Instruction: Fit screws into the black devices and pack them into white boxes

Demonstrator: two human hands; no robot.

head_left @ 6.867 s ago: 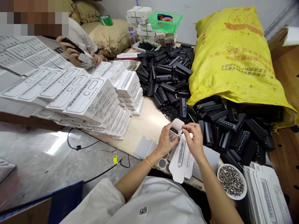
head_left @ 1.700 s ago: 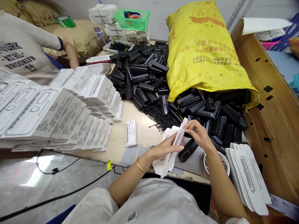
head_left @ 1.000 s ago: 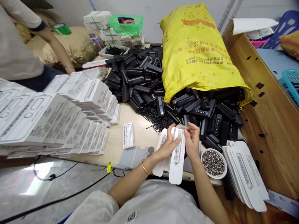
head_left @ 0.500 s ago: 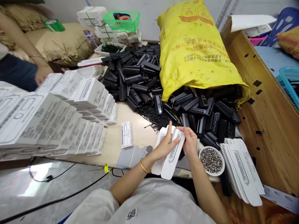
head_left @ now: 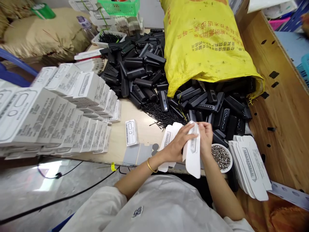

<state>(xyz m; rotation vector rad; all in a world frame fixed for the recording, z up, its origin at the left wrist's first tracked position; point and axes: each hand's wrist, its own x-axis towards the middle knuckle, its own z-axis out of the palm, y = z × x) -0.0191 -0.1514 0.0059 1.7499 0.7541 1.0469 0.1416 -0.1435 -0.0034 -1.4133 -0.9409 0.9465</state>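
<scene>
White card, thin and smooth, fills both hands: a long carton [head_left: 193,162] with rounded ends and a lengthwise fold, directly on the person's side of the yellow sack [head_left: 202,42]. The left hand [head_left: 180,140] lays its fingers across the printed face, close together, while the right hand [head_left: 205,138] curls its fingers narrowly around the far edge; this two-sided hold probably keeps such limp card from buckling. The yellow sack, of wrinkled woven plastic, lies with its mouth toward the person, seemingly so that the black cases [head_left: 145,67], hard, ridged and oblong, spill within reach in front of it and to its left. Between that heap and the left hand lies a tangle of thin black sticks [head_left: 159,112]. Nearer than the yellow sack, flat card blanks [head_left: 166,138] rest beside the left hand, and a round white bowl [head_left: 231,161] of shiny metal bits sits by the right forearm, presumably for easy picking. Right of the bowl, nearer than the yellow sack's right corner, a fanned pile of flat cartons [head_left: 249,167] likely stays unfolded to save room. Well left of the yellow sack, squared boxes [head_left: 60,119] stand in tight rows, with one small box [head_left: 131,132] apart from them.
</scene>
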